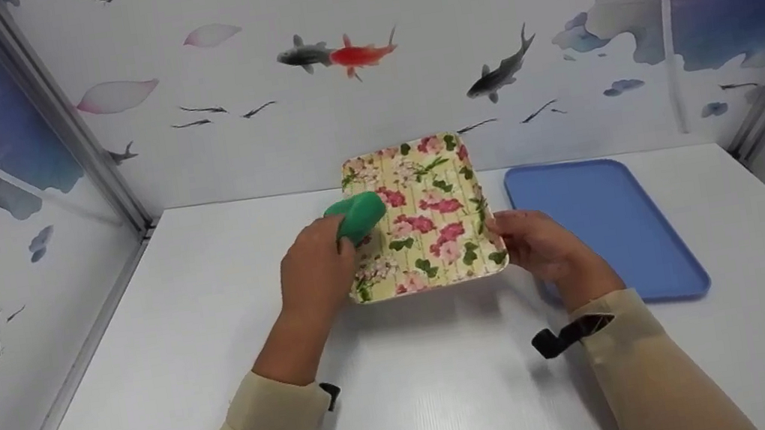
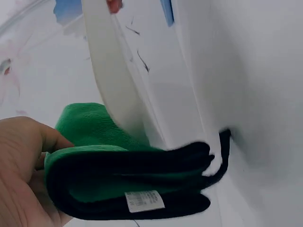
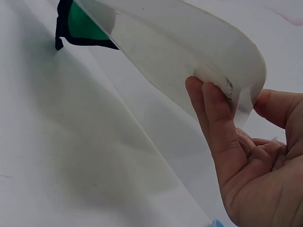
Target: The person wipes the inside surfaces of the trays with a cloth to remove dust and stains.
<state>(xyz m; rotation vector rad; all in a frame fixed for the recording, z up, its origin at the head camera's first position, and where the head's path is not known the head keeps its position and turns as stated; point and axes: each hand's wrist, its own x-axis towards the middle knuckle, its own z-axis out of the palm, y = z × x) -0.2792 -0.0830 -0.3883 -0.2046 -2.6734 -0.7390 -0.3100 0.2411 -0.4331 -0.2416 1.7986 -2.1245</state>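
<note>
A rectangular tray (image 1: pixel 431 238) with pink flowers on pale yellow is held up above the table, tilted so its patterned face shows. My right hand (image 1: pixel 542 240) grips its right edge, with the thumb on one side and fingers (image 3: pixel 220 123) against the plain white back. In my left hand (image 1: pixel 318 266) is a folded green cloth (image 1: pixel 361 216), which lies over the left part of the patterned face. The left wrist view shows the folded cloth (image 2: pixel 94 125) with dark edging, a white label (image 2: pixel 144 201) and a dark loop.
A blue tray (image 1: pixel 620 232) lies on the white table (image 1: pixel 441 403) to the right, partly behind my right hand. A white wall panel (image 1: pixel 411 104) printed with fish stands at the back, and side panels with metal posts (image 1: pixel 65 118) flank the table.
</note>
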